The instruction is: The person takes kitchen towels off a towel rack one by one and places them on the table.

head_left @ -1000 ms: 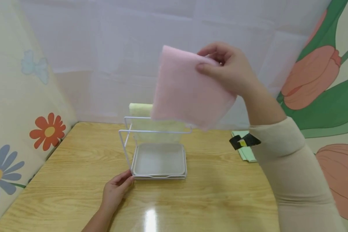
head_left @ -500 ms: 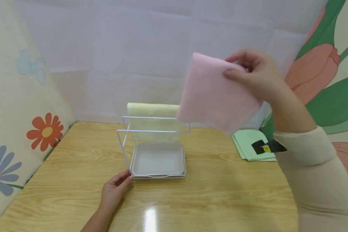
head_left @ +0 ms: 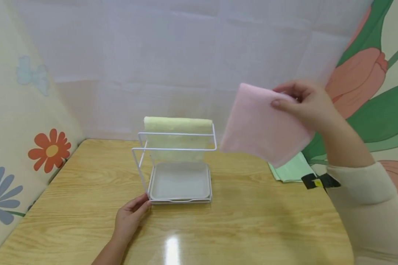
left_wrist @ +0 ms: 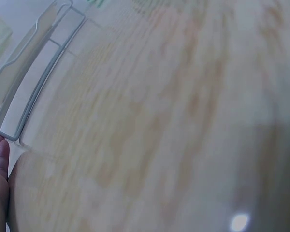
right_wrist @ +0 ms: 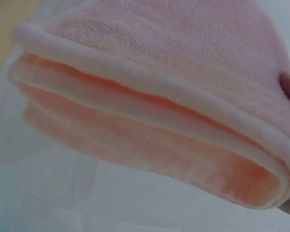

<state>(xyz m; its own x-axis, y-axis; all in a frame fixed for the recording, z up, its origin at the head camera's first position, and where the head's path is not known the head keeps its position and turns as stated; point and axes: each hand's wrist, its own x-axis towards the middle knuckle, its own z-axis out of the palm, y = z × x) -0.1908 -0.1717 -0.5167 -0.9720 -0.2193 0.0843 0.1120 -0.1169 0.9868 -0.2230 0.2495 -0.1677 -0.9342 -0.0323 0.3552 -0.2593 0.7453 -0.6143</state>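
Observation:
My right hand (head_left: 306, 105) pinches a folded pink towel (head_left: 262, 127) by its top edge, thumb on the near face. The towel hangs in the air to the right of a white wire rack (head_left: 175, 149); its stacked fuzzy layers (right_wrist: 150, 106) show in the right wrist view. My left hand (head_left: 129, 217) holds the rack's front left bottom corner between thumb and fingers; in the left wrist view, its fingertips (left_wrist: 1, 154) are at the wire. A pale yellow towel (head_left: 177, 125) drapes over the rack's back bar. In the rack's base lies a light grey tray (head_left: 180, 182).
A folded mint green towel (head_left: 293, 171) lies at the table's back right, partly behind the pink towel. The wooden table (head_left: 252, 224) meets a white sheet (head_left: 159, 55) at the back. Walls with painted flowers stand left and right.
My right hand has carried the pink towel rightward, then lower, away from the rack, uncovering the yellow towel's right side. The left hand keeps its place at the rack's corner.

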